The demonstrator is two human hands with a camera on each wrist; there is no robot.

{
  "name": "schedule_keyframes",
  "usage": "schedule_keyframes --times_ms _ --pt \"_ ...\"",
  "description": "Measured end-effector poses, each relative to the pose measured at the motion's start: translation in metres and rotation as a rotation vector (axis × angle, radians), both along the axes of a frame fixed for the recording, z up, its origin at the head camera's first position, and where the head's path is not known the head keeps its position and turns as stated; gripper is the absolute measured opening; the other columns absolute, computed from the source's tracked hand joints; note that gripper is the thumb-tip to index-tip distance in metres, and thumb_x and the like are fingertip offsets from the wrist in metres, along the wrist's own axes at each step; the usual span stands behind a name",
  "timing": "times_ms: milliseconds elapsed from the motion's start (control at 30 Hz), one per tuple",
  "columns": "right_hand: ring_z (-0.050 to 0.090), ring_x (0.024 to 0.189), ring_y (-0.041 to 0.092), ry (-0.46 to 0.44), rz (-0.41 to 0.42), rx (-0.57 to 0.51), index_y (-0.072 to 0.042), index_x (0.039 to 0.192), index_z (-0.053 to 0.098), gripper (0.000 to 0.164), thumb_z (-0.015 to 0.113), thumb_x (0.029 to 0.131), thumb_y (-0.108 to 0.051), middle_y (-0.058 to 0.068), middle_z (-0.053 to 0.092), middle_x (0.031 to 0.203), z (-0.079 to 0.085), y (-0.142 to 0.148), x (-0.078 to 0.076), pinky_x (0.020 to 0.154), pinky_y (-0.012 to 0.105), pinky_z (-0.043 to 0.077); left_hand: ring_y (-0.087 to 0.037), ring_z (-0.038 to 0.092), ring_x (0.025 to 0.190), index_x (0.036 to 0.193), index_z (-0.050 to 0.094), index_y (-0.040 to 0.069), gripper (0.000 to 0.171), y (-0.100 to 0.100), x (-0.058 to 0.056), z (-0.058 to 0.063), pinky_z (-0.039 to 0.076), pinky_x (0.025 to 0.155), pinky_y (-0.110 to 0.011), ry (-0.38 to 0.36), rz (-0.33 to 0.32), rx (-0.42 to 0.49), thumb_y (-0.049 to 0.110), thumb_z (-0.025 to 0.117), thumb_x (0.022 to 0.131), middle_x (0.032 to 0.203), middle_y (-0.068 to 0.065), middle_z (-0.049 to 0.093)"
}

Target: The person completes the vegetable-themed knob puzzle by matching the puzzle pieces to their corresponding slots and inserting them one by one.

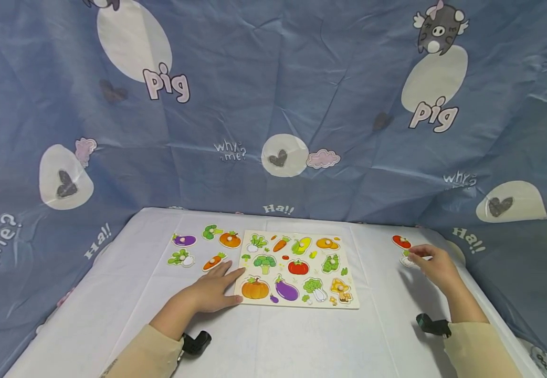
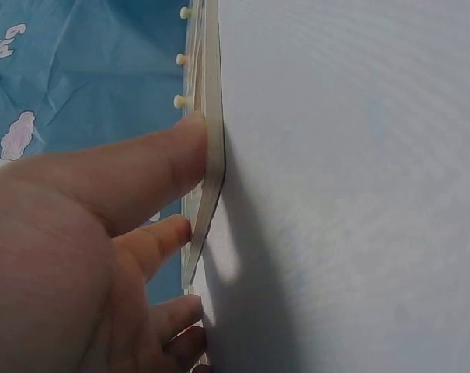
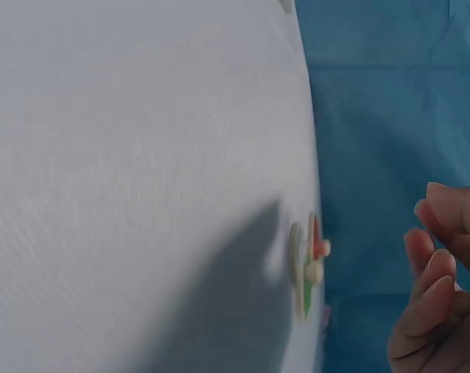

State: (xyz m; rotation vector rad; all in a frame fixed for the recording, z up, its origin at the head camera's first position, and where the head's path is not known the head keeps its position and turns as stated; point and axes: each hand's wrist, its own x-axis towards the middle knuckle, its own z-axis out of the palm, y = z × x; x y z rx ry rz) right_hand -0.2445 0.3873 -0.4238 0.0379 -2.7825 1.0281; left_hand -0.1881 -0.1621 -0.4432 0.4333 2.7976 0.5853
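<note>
A wooden vegetable puzzle board (image 1: 280,307) lies mid-table. My left hand (image 1: 214,291) is spread at its left side, and in the left wrist view the thumb (image 2: 153,175) touches the board's edge. My right hand (image 1: 436,265) hovers over a white-and-green vegetable piece (image 1: 406,261), partly covering it. Just behind that lies a red tomato piece (image 1: 401,241). In the right wrist view the right-hand fingers (image 3: 429,311) are loosely bent, with nothing visible between them, apart from the knobbed pieces.
Left of the board lie loose knobbed pieces: an eggplant (image 1: 184,240), a broccoli (image 1: 211,231), a pumpkin (image 1: 230,241), a leafy white root (image 1: 179,257) and a carrot (image 1: 213,261). A blue patterned cloth (image 1: 235,110) stands behind the white table (image 1: 278,346).
</note>
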Motion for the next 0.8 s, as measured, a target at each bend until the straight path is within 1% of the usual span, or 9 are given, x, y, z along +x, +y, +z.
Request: schedule_keyframes --times_ms 133,233,400,533,700,800 --pt "0.055 0.077 0.017 -0.035 -0.023 -0.032 0.010 0.118 0.063 0.035 0.063 0.099 -0.019 0.020 0.063 0.103 -0.005 0.008 -0.006 0.058 0.027 0.051 -0.043 0.020 0.149 0.153 0.044 0.019 0.073 0.000 -0.001 -0.001 0.022 0.115 -0.065 0.001 0.000 -0.002 0.047 0.070 0.090 0.162 -0.020 0.025" --pt "0.054 0.077 0.017 -0.064 -0.037 -0.058 0.011 0.119 0.062 0.035 0.063 0.100 -0.019 0.021 0.062 0.105 -0.008 0.012 -0.009 0.059 0.028 0.051 -0.043 0.019 0.149 0.153 0.043 0.020 0.074 0.000 -0.001 -0.001 0.022 0.115 -0.065 0.000 0.002 -0.008 0.047 0.070 0.090 0.162 -0.019 0.025" --pt "0.053 0.079 0.015 -0.092 -0.059 -0.052 0.011 0.119 0.061 0.035 0.063 0.098 -0.017 0.024 0.062 0.109 -0.013 0.018 -0.016 0.058 0.027 0.050 -0.042 0.019 0.150 0.153 0.043 0.021 0.073 0.001 -0.002 -0.002 0.022 0.115 -0.065 0.000 0.008 -0.014 0.047 0.069 0.090 0.163 -0.018 0.025" --pt "0.053 0.077 0.017 -0.140 -0.086 -0.046 0.012 0.119 0.061 0.035 0.064 0.096 -0.015 0.025 0.062 0.107 -0.018 0.021 -0.023 0.058 0.027 0.049 -0.042 0.020 0.149 0.153 0.043 0.021 0.073 0.001 -0.002 -0.002 0.022 0.115 -0.065 -0.001 0.011 -0.016 0.047 0.070 0.090 0.163 -0.018 0.025" --pt "0.053 0.075 0.018 -0.227 -0.126 -0.078 0.010 0.121 0.060 0.037 0.064 0.096 -0.016 0.016 0.062 0.100 -0.022 0.025 -0.032 0.058 0.028 0.050 -0.042 0.020 0.149 0.153 0.043 0.020 0.073 0.001 -0.001 -0.001 0.023 0.115 -0.065 -0.002 0.010 -0.016 0.047 0.070 0.090 0.162 -0.018 0.025" --pt "0.053 0.074 0.018 -0.256 -0.140 -0.089 0.010 0.121 0.059 0.037 0.065 0.095 -0.017 0.013 0.061 0.097 -0.024 0.026 -0.037 0.059 0.028 0.050 -0.042 0.020 0.149 0.153 0.043 0.021 0.073 0.001 -0.001 0.000 0.023 0.115 -0.065 -0.002 0.010 -0.016 0.047 0.070 0.090 0.162 -0.018 0.025"
